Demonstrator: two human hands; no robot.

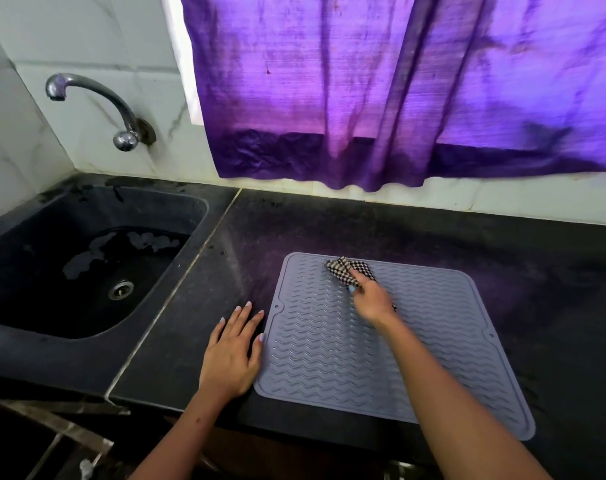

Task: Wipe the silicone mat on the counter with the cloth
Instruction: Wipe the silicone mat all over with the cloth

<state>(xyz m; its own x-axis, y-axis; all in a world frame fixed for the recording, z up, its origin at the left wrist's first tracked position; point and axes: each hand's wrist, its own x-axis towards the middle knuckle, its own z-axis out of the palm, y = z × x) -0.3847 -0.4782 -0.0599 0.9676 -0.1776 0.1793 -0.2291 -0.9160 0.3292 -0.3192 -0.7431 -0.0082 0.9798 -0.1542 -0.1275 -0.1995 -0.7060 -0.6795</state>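
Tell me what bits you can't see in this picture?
Head view only:
- Part of the cloth: hidden under the right hand.
- The mat: a strip is hidden behind the right forearm.
- The window: covered by the purple curtain.
- Dirt on the mat: too fine to tell.

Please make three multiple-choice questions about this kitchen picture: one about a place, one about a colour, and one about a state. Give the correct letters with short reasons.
1. Where on the silicone mat is the cloth?
A. far edge
B. near edge
C. off the mat

2. What colour is the curtain?
A. green
B. purple
C. white

3. What is the left hand doing?
A. holding the cloth
B. turning the tap
C. lying flat on the counter beside the mat

Answers:
1 A: the right hand presses the checked cloth near the mat's far edge.
2 B: the hanging fabric is plainly purple.
3 C: its palm is down on the counter, fingers spread, thumb at the mat's left edge.
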